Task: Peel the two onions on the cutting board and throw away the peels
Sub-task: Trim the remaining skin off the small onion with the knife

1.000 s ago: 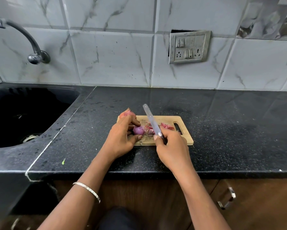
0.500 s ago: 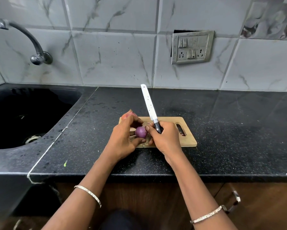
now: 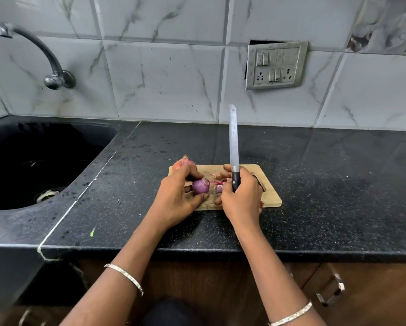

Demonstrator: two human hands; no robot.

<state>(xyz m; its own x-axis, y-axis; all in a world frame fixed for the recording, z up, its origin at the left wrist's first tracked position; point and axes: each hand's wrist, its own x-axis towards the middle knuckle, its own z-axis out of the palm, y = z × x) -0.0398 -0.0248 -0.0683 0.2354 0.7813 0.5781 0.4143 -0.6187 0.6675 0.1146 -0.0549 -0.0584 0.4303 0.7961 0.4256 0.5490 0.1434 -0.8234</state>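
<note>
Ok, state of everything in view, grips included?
Left grip: holds the purple onion over the cutting board.
Purple onion: mostly peeled, a scrap of skin on top.
Second onion: unpeeled, at the board's far left corner.
Right grip: holds the knife by its handle.
Knife: blade pointing up and away, clear of the onions.
Peels: loose on the board.
Tap: no water seen running.

Unpeeled onion (image 3: 184, 164) at cutting board's (image 3: 271, 196) 10 o'clock corner mostly hidden behind left hand (image 3: 173, 198), which also covers the peeled onion's (image 3: 201, 186) left side; knife (image 3: 233, 140) handle largely buried in right hand (image 3: 242, 198), which hides some peels (image 3: 217, 181) and the board's slot at 3 o'clock; sink (image 3: 9, 161) cut off at frame's 9 o'clock.
</note>
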